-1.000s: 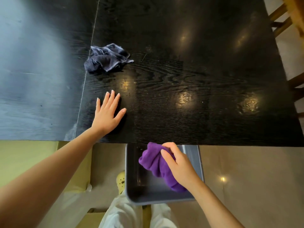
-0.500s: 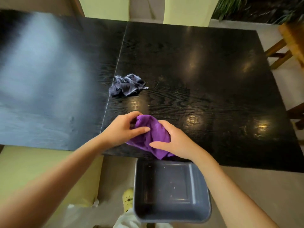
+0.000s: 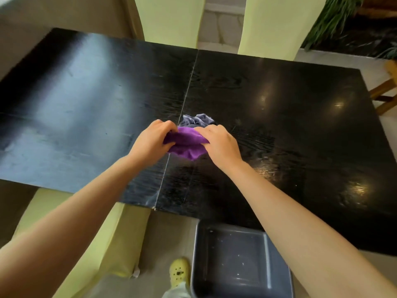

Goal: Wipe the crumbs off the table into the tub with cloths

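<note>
Now left hand (image 3: 151, 143) and right hand (image 3: 221, 143) both pinch purple cloth (image 3: 185, 145) over tabletop (image 3: 279, 125); bunch it flat, sweep toward tub (image 3: 238, 263).

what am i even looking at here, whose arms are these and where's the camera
There is no machine here. The camera sits on a person's head and looks down, so the two bare arms reaching in from the bottom are the wearer's own. The left hand and right hand both grip a purple cloth above a black table. Just beyond it a crumpled grey cloth lies on the table. Below the near edge, on the floor side, sits a grey tub with a few pale specks inside. Pale green chairs stand at the far side, and a yellow shoe shows at the bottom.
</note>
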Tool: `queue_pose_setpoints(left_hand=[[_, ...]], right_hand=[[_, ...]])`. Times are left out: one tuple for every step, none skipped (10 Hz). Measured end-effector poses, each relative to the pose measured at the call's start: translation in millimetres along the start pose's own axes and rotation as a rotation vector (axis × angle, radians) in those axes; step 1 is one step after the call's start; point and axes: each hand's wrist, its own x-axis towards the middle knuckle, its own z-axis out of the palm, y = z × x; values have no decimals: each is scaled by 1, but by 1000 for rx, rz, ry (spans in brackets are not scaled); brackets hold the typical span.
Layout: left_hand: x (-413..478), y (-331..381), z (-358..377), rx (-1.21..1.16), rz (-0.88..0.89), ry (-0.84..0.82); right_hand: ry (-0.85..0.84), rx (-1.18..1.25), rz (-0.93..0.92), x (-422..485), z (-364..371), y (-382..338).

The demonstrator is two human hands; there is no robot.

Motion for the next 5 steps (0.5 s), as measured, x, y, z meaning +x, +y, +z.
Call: queue_pose_setpoints(left_hand=[[-14,-14,23,37,-7,-30],[-41,-25,58,172,-39,-276],[-68,-32,88,253,-55,-467],[-81,-30,96,271,-61,-583],[-71,-26,86,295,-66,-757]], right_hand=[[-27,-3,31,-10,30,-1],[-176,-27,56,-37,66,-2],[-332,5,130,-67,96,3],[-469,62,209,-79,98,-1],[-528,176,204,-77,77,0]])
